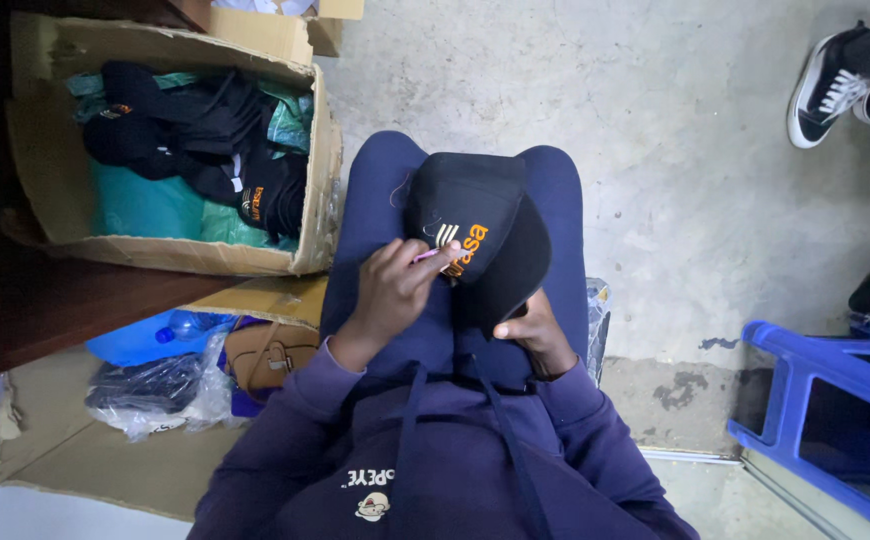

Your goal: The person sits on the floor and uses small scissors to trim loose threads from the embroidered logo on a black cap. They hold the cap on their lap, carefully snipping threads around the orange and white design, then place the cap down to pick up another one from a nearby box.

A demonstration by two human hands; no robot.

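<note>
Cap (pixel 475 235): black, on the lap.
Left hand (pixel 392 287): fingers pinch a pink tool (pixel 425 255) at the cap's embroidery.
Right hand (pixel 535 335): fingers clamp the cap's brim.
Box (pixel 320 170): left of cap.

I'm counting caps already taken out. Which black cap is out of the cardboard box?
The black cap on the person's lap, held by the left hand and right hand. The other black caps lie piled inside the cardboard box beside the lap.

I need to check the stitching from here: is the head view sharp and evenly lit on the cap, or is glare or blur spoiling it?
Head view: flat, soft light, no glare; the black cap and its orange embroidery are sharp; the left hand shows slight softness at the fingers; the right hand sits partly shaded under the brim; edges look slightly wide-angle stretched.
</note>
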